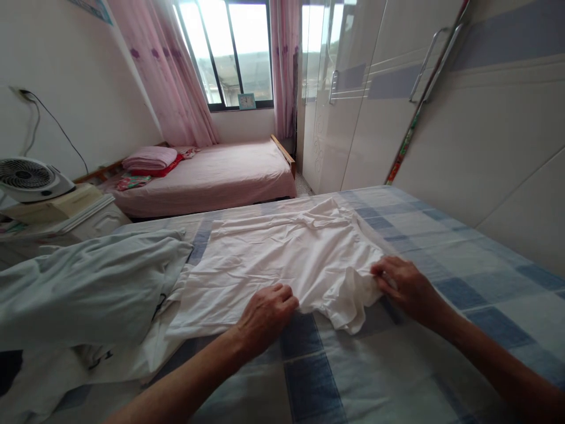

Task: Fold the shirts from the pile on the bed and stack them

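Observation:
A white T-shirt (282,253) lies spread flat on a bed with a blue-and-white checked sheet (441,235). My left hand (267,312) rests at the shirt's near edge, fingers curled and pinching the hem. At the shirt's right side my right hand (404,282) has its fingers closed on a bunched sleeve. Both forearms reach in from the bottom of the view.
A pale blue-grey garment (88,282) lies heaped on the left of the bed over other white cloth. Beyond are a pink bed (220,171), a white fan (30,179) on a side table at left, and a white wardrobe (397,106) along the right.

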A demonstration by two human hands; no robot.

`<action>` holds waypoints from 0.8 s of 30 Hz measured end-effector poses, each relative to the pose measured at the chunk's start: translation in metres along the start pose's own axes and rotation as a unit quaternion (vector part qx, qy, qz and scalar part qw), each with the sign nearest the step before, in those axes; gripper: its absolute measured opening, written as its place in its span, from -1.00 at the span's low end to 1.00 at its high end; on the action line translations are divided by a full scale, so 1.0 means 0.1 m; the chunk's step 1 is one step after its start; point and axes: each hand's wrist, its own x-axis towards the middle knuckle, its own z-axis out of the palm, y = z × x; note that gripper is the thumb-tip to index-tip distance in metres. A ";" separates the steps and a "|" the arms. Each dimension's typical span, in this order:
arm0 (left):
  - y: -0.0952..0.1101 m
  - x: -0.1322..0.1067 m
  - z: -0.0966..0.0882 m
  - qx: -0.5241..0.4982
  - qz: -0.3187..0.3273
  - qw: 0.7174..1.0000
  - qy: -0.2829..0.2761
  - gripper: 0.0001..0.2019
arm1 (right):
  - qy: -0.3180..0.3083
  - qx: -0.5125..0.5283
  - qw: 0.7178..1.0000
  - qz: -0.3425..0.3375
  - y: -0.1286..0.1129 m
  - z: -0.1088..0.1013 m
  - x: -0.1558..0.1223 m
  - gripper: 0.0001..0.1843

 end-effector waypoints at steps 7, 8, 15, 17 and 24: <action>-0.08 0.01 0.02 -0.101 -0.004 0.995 0.025 -0.84 | 0.018 0.036 0.999 0.006 0.18 -0.20 -0.27 -0.94; -0.08 0.00 0.02 -0.109 0.005 0.994 0.006 -0.83 | -0.024 0.044 0.999 0.000 0.20 -0.18 -0.32 -0.94; -0.26 0.00 -0.15 -0.214 0.004 0.976 -0.030 -0.84 | -0.144 0.070 0.987 0.026 0.25 -0.28 -0.27 -0.90; -0.46 0.04 -0.21 -0.198 -0.024 0.980 0.030 -0.77 | -0.105 0.062 0.992 0.043 0.22 -0.32 -0.06 -0.81; -1.18 0.07 -0.04 0.009 -0.157 0.987 0.041 -0.52 | -0.058 0.012 0.998 -0.034 -0.01 0.19 0.70 -0.49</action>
